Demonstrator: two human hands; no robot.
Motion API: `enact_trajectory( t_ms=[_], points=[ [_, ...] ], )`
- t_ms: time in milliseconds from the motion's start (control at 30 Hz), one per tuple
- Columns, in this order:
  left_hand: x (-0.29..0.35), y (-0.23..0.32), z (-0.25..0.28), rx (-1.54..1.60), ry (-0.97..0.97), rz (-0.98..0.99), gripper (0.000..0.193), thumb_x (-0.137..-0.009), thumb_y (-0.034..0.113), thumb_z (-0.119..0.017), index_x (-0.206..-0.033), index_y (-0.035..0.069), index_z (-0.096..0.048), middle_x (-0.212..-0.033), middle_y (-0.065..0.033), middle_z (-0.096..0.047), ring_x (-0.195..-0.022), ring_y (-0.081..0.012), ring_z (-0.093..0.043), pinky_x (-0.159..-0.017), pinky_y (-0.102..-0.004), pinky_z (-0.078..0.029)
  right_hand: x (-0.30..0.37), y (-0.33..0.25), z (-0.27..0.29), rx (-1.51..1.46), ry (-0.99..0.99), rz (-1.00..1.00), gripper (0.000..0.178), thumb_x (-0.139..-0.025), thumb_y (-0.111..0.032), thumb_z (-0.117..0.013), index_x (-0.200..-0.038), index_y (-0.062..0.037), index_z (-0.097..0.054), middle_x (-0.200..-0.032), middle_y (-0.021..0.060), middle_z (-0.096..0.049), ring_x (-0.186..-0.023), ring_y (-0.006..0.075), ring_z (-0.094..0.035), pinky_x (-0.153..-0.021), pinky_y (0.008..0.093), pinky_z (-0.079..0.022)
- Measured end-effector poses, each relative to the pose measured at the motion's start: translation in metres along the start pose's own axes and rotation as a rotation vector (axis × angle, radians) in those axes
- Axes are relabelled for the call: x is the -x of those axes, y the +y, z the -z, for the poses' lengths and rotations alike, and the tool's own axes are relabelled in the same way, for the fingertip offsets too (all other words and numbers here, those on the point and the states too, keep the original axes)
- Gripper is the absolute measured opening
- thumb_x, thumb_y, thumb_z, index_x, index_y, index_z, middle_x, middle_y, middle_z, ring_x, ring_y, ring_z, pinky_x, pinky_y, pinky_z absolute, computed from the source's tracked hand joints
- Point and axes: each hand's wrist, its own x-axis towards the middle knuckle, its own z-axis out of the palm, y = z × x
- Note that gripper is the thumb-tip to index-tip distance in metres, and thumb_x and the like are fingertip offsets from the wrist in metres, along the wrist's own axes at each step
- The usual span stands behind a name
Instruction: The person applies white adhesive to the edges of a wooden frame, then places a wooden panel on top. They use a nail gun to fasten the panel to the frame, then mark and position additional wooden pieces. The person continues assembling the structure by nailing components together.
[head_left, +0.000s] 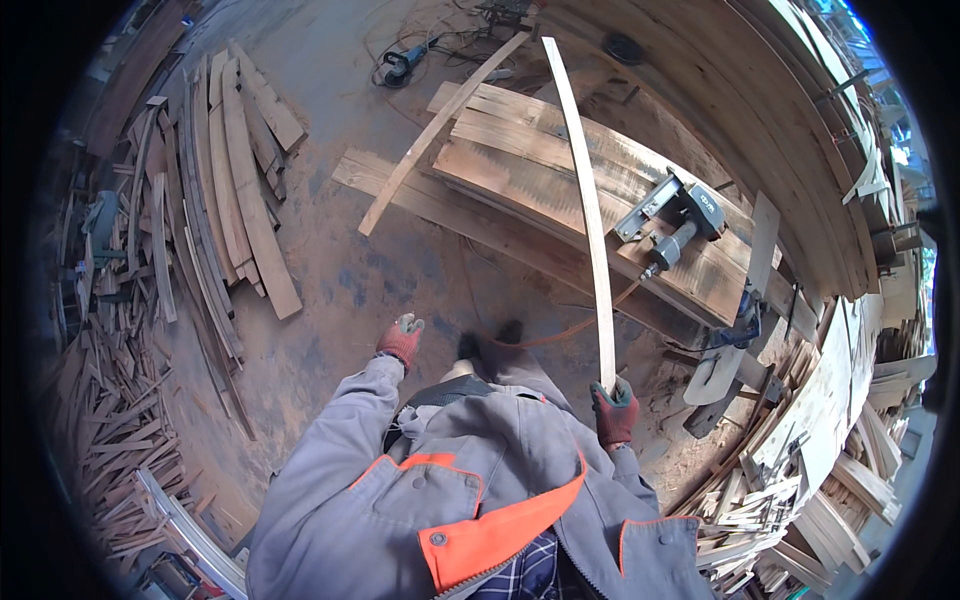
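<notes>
My right hand (616, 412), in a red glove with a dark grey-green palm, is closed round the near end of a long, thin wooden strip (583, 190). The strip stretches away from me across a stack of planks (520, 165), its far end beyond them. My left hand (400, 340), gloved alike, hangs over the dusty floor with fingers loosely bent and slightly apart, holding nothing. On the planks lies a nail gun (690, 218) with a grey body and an air hose (590, 318). Another wooden strip (432, 145) leans slantwise across the stack's left end.
Long boards (240, 175) lie on the floor at the left, beside a heap of scrap sticks (125, 440). A blue power tool (402, 66) with cables sits at the back. Large wooden panels (740, 110) curve along the right, with splintered offcuts (745, 510) at the near right.
</notes>
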Motion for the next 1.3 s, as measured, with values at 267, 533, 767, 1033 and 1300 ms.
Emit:
enact_trajectory(
  t_ms=[267,533,767,1033,1300],
  points=[
    [-0.03,-0.02,0.059,0.095,-0.004,0.06,0.04,-0.102,0.015,-0.067,-0.14,0.004,-0.06,-0.124,-0.0093,-0.075,-0.115,-0.0182,-0.07,-0.1,-0.0323,-0.054,-0.046,-0.012,-0.068,-0.048,0.015,-0.02,0.033,-0.087,-0.011,-0.086,-0.115,-0.0018,-0.071,-0.085,0.0007,-0.07,-0.065,0.0075,-0.061,-0.056,0.0246,-0.051],
    [-0.249,0.12,0.085,0.949,-0.01,0.08,0.037,-0.101,-0.001,-0.063,-0.138,-0.006,-0.058,-0.131,-0.0178,-0.068,-0.119,-0.0259,-0.068,-0.105,-0.0333,-0.055,-0.047,-0.061,-0.133,-0.054,0.075,-0.063,0.027,-0.089,-0.01,-0.085,-0.11,-0.0023,-0.07,-0.08,-0.0006,-0.067,-0.061,0.0064,-0.057,-0.053,0.0251,-0.048],
    [-0.432,0.241,0.02,0.879,-0.293,-0.04,0.047,-0.105,0.034,-0.067,-0.145,0.011,-0.06,-0.138,-0.0017,-0.067,-0.117,-0.0212,-0.066,-0.103,-0.0346,-0.051,0.005,-0.122,-0.231,0.108,0.216,-0.2,0.033,-0.088,-0.01,-0.085,-0.115,-0.0005,-0.069,-0.08,-0.0006,-0.066,-0.065,0.0067,-0.058,-0.055,0.0253,-0.047],
    [-0.483,0.294,-0.028,0.38,-0.681,-0.026,0.101,-0.081,0.05,-0.091,-0.147,-0.014,-0.048,-0.139,-0.0208,-0.063,-0.125,-0.023,-0.062,-0.104,-0.0327,-0.053,0.034,-0.209,-0.326,0.287,0.31,-0.308,0.026,-0.089,-0.012,-0.084,-0.106,-0.0012,-0.068,-0.074,0.0,-0.066,-0.055,0.0081,-0.056,-0.05,0.0259,-0.041],
    [-0.497,0.299,-0.023,0.456,-0.858,0.076,0.12,-0.071,0.059,-0.094,-0.146,-0.02,-0.043,-0.139,-0.0313,-0.062,-0.126,-0.0308,-0.065,-0.099,-0.0347,-0.057,0.015,-0.202,-0.377,0.137,0.352,-0.536,0.034,-0.088,-0.005,-0.083,-0.119,0.0019,-0.069,-0.084,0.0041,-0.071,-0.066,0.0098,-0.063,-0.057,0.0276,-0.053]
  ],
)
